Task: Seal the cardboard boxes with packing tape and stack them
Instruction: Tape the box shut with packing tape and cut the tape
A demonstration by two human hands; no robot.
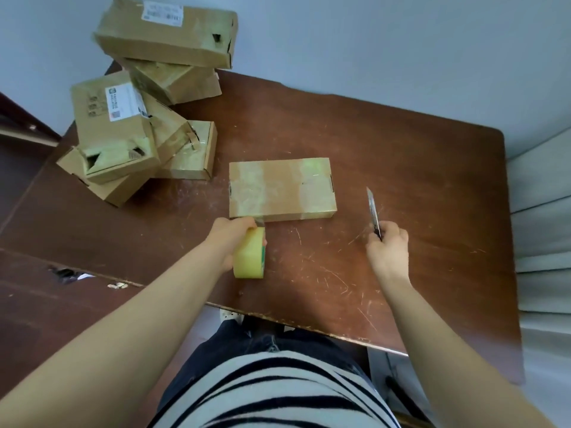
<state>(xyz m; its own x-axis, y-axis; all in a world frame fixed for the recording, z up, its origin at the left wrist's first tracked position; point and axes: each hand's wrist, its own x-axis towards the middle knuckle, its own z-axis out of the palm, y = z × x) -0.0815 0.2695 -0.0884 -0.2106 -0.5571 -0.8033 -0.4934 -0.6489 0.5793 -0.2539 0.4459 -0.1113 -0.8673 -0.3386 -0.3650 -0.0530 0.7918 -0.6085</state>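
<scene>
A flat cardboard box [281, 189] lies in the middle of the brown table [401, 168], with shiny tape bands across its top. My left hand [230, 239] grips a yellowish roll of packing tape [249, 257] just in front of the box's near left corner. A short strip of tape runs from the roll up to that corner. My right hand [387, 250] holds a utility knife [373, 213] to the right of the box, blade pointing away from me and clear of the box.
Several cardboard boxes [139, 118] are piled unevenly at the table's far left, the top one [168, 32] leaning against the pale wall. The tabletop is scratched. A lower dark surface [46, 288] lies to my left, and pale slats [543, 242] to the right.
</scene>
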